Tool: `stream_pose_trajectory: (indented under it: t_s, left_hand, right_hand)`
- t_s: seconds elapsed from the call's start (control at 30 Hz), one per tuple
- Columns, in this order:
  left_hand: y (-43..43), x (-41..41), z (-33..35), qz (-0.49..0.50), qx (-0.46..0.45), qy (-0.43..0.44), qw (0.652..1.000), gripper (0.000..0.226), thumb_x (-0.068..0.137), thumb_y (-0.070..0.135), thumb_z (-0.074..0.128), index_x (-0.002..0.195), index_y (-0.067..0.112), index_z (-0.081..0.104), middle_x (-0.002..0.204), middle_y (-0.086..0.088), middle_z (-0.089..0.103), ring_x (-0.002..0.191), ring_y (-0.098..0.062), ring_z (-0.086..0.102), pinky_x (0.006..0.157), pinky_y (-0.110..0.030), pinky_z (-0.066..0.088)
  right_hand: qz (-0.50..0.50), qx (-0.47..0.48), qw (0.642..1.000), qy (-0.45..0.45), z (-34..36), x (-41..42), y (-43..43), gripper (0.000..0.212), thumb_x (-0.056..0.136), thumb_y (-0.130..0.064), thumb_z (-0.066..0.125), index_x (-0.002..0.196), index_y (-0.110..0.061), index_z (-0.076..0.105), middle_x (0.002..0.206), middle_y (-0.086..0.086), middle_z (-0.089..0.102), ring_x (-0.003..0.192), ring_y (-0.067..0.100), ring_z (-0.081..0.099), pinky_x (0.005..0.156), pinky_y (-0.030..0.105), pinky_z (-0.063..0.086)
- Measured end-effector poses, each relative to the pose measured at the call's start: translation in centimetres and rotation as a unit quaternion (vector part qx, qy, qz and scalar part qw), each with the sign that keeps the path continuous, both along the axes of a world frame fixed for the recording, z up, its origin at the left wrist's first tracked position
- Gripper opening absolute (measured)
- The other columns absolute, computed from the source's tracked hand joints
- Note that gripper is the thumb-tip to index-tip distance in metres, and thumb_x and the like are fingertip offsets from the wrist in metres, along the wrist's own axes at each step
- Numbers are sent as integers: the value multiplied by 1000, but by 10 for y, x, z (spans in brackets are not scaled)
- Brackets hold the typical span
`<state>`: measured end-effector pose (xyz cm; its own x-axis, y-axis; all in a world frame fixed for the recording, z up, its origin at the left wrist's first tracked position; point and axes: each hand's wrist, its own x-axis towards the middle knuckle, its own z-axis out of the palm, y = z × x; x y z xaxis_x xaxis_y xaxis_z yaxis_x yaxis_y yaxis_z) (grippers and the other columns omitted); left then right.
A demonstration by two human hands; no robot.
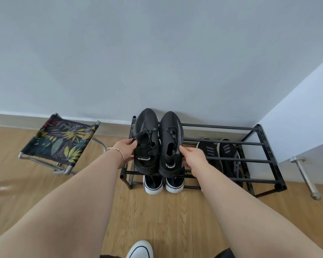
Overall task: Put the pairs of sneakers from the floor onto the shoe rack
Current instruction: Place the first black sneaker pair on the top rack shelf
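Note:
A black metal shoe rack (250, 144) stands against the wall. Two black knit sneakers sit side by side on the left end of its top tier, toes to the wall. My left hand (124, 148) grips the collar of the left sneaker (145, 131). My right hand (191, 157) grips the heel side of the right sneaker (171, 135). On the lower tier, a black pair with white soles (163, 185) shows under them, and a dark striped pair (220, 153) lies to the right.
A folding stool with leaf-print fabric (62, 142) stands left of the rack. A white cabinet on metal legs (306, 172) is at the right. My white shoe tip (140, 249) is on the wooden floor at the bottom edge.

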<state>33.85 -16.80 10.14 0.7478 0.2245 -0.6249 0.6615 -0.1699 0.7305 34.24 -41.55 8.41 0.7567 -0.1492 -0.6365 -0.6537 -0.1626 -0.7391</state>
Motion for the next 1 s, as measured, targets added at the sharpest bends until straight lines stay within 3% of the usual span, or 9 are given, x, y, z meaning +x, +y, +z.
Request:
stream_pose_trajectory:
  t_s: [0.1,0.2,0.33,0.43,0.5,0.57,0.63,0.83,1.0]
  left_hand:
    - [0,-2,-1,-1,24,12,1000,35,104,32,47,132,19,63,116,-6,70,108,-22,65,80,-34,54]
    - [-3,-1,3,-9,60,24,998,34,104,35,42,121,18,66,115,-11,68,111,-28,64,81,-36,56]
    - [-6,-1,9,-68,164,27,984,48,105,39,30,122,9,62,115,-18,67,107,-36,65,97,-46,54]
    - [-12,-3,11,-115,250,4,961,51,105,41,30,127,6,59,116,-17,66,103,-35,62,90,-42,51]
    - [-18,-7,14,-141,317,-1,938,53,103,46,31,127,6,57,119,-18,65,104,-36,60,89,-43,51]
    - [-24,-12,19,-168,393,-5,904,58,102,50,31,135,7,51,131,-19,57,119,-37,54,97,-48,49]
    - [-31,-17,26,-171,438,-27,882,59,102,51,31,140,8,45,139,-17,50,128,-37,45,101,-48,44]
    - [-63,-25,50,-183,484,-111,849,67,100,53,36,151,9,31,155,-15,35,139,-37,35,111,-47,34]
    - [-94,-34,62,-228,494,-153,825,73,100,53,37,156,10,21,164,-15,20,149,-34,22,119,-46,25]
  right_hand:
    - [2,-4,1000,-6,2,-1,1,14,97,-29,64,101,-19,73,101,8,76,101,33,72,88,42,59]
    - [50,-57,996,-42,7,-6,-1,29,100,-32,58,111,-12,76,102,12,77,92,29,71,82,40,59]
    - [156,-172,966,-116,20,-15,-5,40,105,-34,45,110,-8,75,102,15,75,95,28,68,75,30,42]
    - [187,-242,937,-169,23,-16,-7,41,105,-34,43,99,-4,71,88,5,65,78,18,60,68,29,38]
    - [194,-286,915,-208,24,-15,-9,42,103,-38,45,102,-4,70,92,3,60,83,19,60,75,31,41]
    - [208,-331,889,-239,29,-15,-12,44,101,-42,48,125,-10,66,114,5,61,109,23,57,88,37,47]
    - [220,-383,858,-260,36,-18,-16,52,99,-44,51,139,-11,56,132,7,57,126,28,49,101,43,44]
    - [235,-489,776,-323,57,-24,-29,68,94,-50,58,147,-10,45,146,9,51,137,31,44,112,47,36]
    - [258,-541,722,-346,69,-31,-49,69,91,-48,61,146,-9,47,138,11,56,133,32,49,114,48,37]
